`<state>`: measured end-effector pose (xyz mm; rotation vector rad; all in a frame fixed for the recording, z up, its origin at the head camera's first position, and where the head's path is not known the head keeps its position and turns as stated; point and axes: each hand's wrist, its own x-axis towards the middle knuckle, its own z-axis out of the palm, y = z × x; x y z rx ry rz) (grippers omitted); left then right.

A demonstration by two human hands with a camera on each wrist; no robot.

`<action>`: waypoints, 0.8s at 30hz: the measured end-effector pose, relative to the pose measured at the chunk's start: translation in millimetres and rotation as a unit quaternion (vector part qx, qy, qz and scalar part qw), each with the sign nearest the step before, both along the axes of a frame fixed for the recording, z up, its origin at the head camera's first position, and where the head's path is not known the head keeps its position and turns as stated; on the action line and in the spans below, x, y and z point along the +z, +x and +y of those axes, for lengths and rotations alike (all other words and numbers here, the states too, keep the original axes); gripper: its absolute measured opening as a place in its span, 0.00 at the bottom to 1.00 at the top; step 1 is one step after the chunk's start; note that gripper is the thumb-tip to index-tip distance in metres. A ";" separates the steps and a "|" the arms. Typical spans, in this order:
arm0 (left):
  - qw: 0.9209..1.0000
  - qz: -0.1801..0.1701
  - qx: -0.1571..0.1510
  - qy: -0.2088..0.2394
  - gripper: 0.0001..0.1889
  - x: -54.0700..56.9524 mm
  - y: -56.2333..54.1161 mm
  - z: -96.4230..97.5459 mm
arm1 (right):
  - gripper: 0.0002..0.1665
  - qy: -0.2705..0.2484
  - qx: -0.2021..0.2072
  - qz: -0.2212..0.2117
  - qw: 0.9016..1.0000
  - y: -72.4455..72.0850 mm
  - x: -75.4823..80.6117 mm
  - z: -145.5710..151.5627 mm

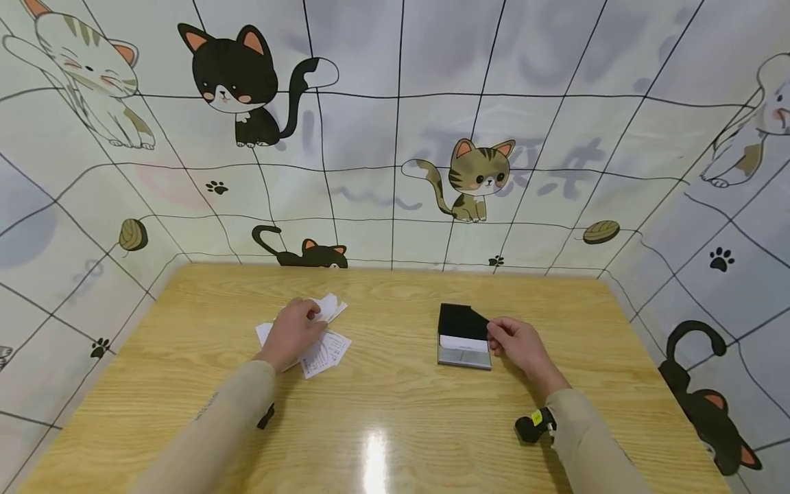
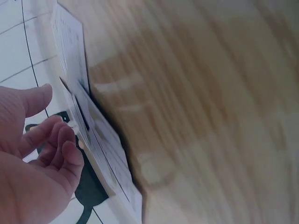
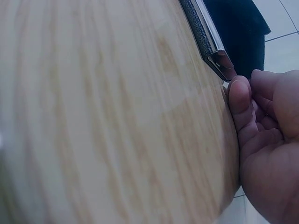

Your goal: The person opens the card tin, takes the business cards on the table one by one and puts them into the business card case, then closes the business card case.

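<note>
A small pile of printed white cards (image 1: 326, 353) lies spread on the left of the table. My left hand (image 1: 293, 334) is over the pile, fingers loosely bent. In the left wrist view the thumb stands apart from the fingers of this hand (image 2: 44, 154), and nothing shows between them; the cards (image 2: 77, 60) are just beyond. On the right, a card case (image 1: 464, 357) lies with its black lid (image 1: 455, 320) raised and white card edges inside. My right hand (image 1: 517, 343) pinches the case's right edge near the lid; the exact grip is partly hidden.
The wooden table (image 1: 382, 384) meets a cat-patterned wall covering (image 1: 364, 137) at its back and sides. A black device with a yellow mark (image 1: 534, 424) sits at my right wrist. Bare wood lies between the cards and the case.
</note>
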<state>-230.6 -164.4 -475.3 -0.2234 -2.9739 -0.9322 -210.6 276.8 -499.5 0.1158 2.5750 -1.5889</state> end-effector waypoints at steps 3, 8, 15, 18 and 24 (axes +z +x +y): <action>1.000 -0.012 0.024 -0.013 0.19 2.8 0.9 -6.6 | 0.14 -0.002 0.000 -0.001 1.000 -0.1 0.1 -0.4; 0.997 -0.041 0.060 -0.030 0.25 6.7 0.6 -11.2 | 0.14 -0.009 -0.004 -0.003 1.000 -0.2 -0.5 -0.8; 0.995 -0.061 0.065 -0.050 0.27 6.5 -2.4 -12.7 | 0.14 -0.003 0.001 0.001 1.000 -0.6 -0.2 1.8; 0.995 -0.060 0.065 -0.055 0.26 5.0 -3.7 -12.5 | 0.14 -0.001 0.002 0.001 1.000 -0.7 -0.1 2.2; 0.994 -0.073 0.064 -0.056 0.26 3.1 -6.4 -11.0 | 0.14 -0.002 0.002 0.001 1.000 -1.1 -1.1 1.3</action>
